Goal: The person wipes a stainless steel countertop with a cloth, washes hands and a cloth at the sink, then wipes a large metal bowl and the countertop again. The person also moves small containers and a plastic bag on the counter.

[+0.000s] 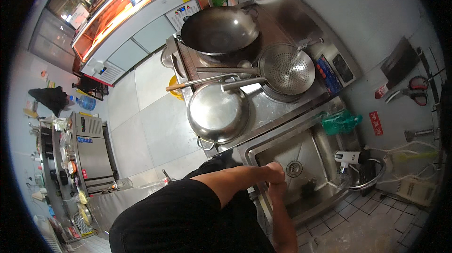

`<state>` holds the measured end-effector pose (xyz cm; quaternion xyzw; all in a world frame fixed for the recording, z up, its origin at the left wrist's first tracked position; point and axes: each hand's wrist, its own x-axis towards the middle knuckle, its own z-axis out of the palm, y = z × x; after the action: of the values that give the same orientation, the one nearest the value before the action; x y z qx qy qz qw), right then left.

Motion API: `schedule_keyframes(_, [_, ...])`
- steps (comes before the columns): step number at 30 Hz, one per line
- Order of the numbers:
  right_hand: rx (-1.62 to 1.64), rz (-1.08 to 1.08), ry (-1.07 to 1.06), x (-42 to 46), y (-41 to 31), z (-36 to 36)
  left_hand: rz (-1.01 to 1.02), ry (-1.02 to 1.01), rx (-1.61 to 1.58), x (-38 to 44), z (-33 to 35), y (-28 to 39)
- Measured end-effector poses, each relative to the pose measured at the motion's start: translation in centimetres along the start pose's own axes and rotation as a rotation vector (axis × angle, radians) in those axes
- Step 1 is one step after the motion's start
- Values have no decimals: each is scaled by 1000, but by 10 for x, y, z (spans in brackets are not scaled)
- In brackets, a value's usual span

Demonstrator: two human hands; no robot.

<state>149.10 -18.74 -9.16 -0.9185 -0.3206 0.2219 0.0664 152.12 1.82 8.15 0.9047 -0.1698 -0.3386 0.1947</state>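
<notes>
My left hand (275, 171) and my right hand (278, 187) meet over the near left side of a stainless steel sink (252, 152). They touch each other, and their fingers are mostly hidden, so whether anything is between them cannot be told. The sink's drain (294, 169) lies just right of my hands, with a dark patch (309, 188) on the basin floor below it. At the sink's right edge stands a white and chrome faucet (348, 157). Green translucent plastic (340, 122) sits at the far right corner.
Beyond the sink, a steel stove counter holds a large wok (220, 32), a perforated strainer (287, 69) with a long handle and a shiny metal pan (217, 111). Scissors (416, 90) and a cleaver (400, 62) are on the right wall. Refrigerated cabinets (130, 55) stand beyond the tiled floor.
</notes>
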Motion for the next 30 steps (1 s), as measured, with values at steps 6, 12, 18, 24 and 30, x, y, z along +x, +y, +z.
schedule_keyframes(6, [733,153,22,-13,-71,-77,-285,78,-203,-11,14,-1])
schedule_keyframes(12, [713,49,216,-36,-107,-160,272,-84,-452,-67,-1,-36])
schedule_keyframes(18, [622,11,192,-39,-153,-197,58,220,-755,-136,-5,-59])
schedule_keyframes(24, [427,-42,403,-34,-226,-214,-91,525,-260,-203,-4,-85])
schedule_keyframes(30, [256,51,412,-23,-267,-212,23,973,-247,-263,-32,-107])
